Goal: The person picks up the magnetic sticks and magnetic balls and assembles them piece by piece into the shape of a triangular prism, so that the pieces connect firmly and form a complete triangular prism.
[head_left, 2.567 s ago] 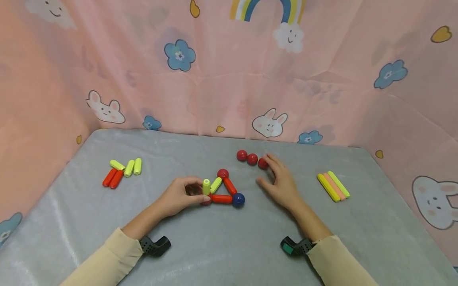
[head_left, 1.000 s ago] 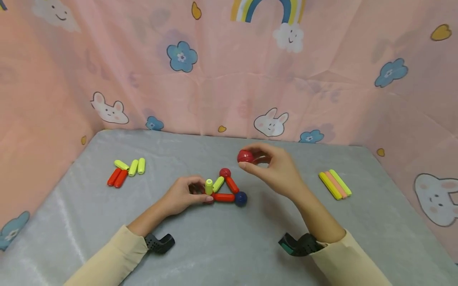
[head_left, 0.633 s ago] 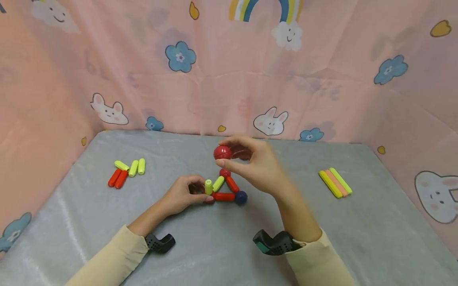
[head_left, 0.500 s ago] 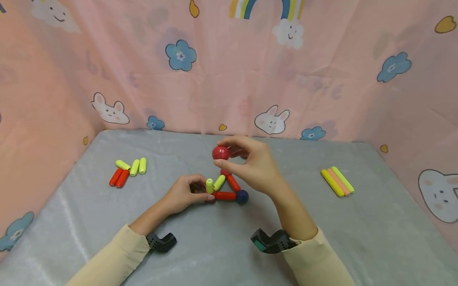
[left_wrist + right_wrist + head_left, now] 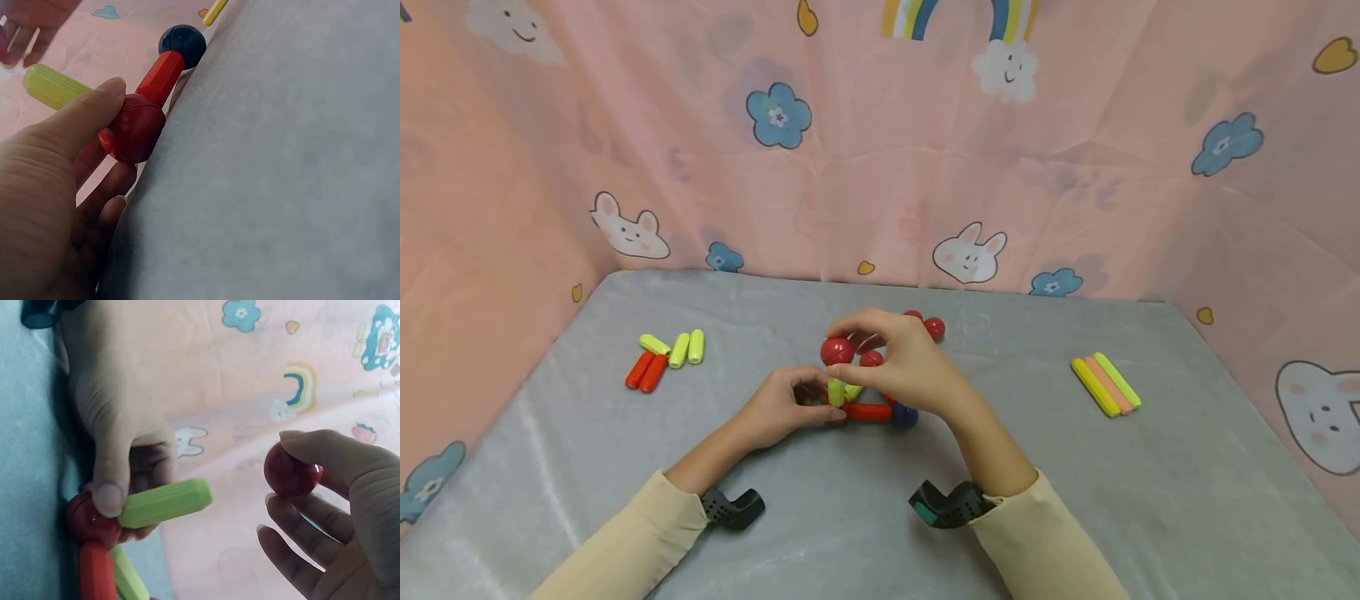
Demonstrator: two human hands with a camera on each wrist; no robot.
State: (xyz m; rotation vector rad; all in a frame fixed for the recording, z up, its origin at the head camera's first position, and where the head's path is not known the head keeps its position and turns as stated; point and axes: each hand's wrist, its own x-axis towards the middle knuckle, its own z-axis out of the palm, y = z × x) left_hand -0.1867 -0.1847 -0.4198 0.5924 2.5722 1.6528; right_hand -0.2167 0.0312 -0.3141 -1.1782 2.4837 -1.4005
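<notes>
Nearest you: beige sleeves (image 5: 625, 533), black wrist devices (image 5: 733, 509) at both cuffs, grey cloth (image 5: 820, 517) underneath. Your left hand (image 5: 782, 408) grips the corner ball (image 5: 132, 128), red, at the left end of a triangle sitting on the cloth; thumb on top, fingers behind. Front edge: red stick (image 5: 870, 412) running right to a blue ball (image 5: 904, 416). An upright stick (image 5: 836, 392), yellow-green, rises from the corner ball. Your right hand (image 5: 910, 362) pinches a loose ball (image 5: 290, 472), red, between thumb and fingers, just above that stick; right wrist view shows a gap, no contact. Slanted stick (image 5: 853, 392), also yellow-green, runs back towards the rear ball (image 5: 871, 358), red; partly hidden by your right hand, as is the triangle's right side. Further right, well apart: three flat-lying sticks (image 5: 1106, 384), yellow, peach, yellow-green, side by side. Left: two red sticks (image 5: 652, 373), three yellow-green sticks (image 5: 679, 351) just behind. Past your right hand, two spare balls (image 5: 934, 328), red. Backmost: pink printed curtain (image 5: 880, 192).
</notes>
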